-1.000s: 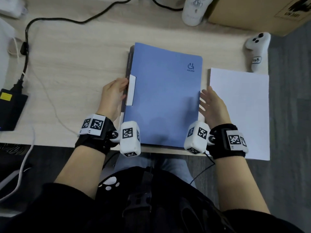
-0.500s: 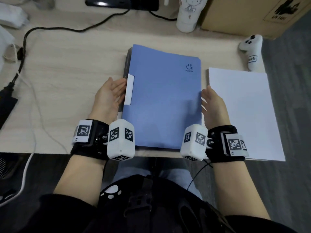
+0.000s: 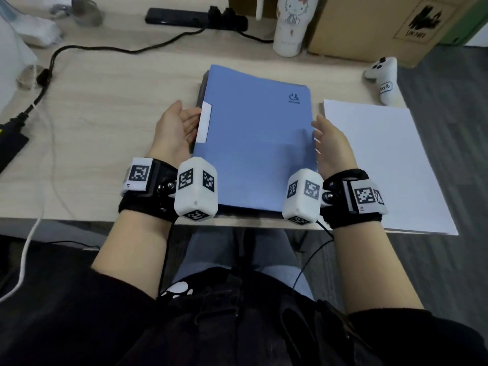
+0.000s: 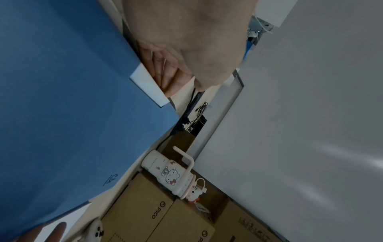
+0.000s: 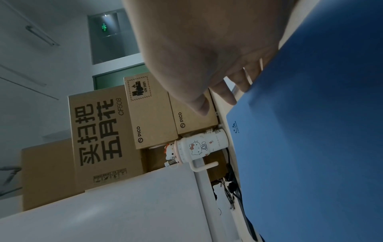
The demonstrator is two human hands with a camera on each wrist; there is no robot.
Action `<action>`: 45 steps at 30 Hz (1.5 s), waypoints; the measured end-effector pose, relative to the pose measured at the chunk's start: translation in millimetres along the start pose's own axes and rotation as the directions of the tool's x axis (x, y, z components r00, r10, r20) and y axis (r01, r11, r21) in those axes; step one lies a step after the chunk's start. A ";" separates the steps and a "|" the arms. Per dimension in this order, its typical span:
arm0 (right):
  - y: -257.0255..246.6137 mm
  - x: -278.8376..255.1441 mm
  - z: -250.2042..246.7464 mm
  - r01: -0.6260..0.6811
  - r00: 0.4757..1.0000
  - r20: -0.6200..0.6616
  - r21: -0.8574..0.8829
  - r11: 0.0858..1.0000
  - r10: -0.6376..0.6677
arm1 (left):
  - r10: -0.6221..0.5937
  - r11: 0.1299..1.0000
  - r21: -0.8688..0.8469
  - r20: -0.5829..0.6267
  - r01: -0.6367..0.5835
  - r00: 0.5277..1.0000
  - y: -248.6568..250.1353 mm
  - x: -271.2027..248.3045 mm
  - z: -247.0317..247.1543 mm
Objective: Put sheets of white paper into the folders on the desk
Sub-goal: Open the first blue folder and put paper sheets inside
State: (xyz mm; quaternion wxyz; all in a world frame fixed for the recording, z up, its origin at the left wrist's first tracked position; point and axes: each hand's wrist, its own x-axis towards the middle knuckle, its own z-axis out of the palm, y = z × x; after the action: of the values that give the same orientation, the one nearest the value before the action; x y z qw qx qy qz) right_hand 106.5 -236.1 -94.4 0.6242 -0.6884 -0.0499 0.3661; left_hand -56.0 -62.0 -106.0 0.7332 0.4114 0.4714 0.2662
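Note:
A closed blue folder [image 3: 253, 143] with a white spine label [image 3: 204, 122] lies on top of a stack of folders at the desk's middle. My left hand [image 3: 182, 125] stands on edge against the stack's left side, its fingers [image 4: 163, 72] straight beside the label [image 4: 148, 86]. My right hand [image 3: 326, 136] stands the same way against the right side, fingers [image 5: 238, 81] straight along the folder [image 5: 311, 131]. Neither hand holds anything. A stack of white paper [image 3: 380, 159] lies just right of the right hand, overhanging the desk's front edge.
A white game controller [image 3: 383, 77] lies behind the paper. A cartoon-cat mug [image 3: 289, 25], cardboard boxes [image 3: 369, 25] and a black power strip [image 3: 195, 18] line the back of the wooden desk [image 3: 105, 114]. A black cable [image 3: 52, 67] runs along the left.
My left hand has uncurled from the folder's spine and now lies flat against it. The right hand has turned edge-on to the right side. The head view has tilted up.

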 end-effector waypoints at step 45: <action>14.5 -9.1 -6.0 0.600 0.770 -0.334 0.088 0.796 -0.543 | 0.671 0.678 0.300 0.120 -0.671 0.732 -10.9 -24.1 -4.7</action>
State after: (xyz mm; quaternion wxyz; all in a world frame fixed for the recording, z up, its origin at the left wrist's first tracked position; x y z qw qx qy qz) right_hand 97.7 -248.9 -103.6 0.7688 -0.6236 -0.1300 0.0554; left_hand -70.2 -84.7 -105.0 0.5067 0.6695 0.3248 0.4354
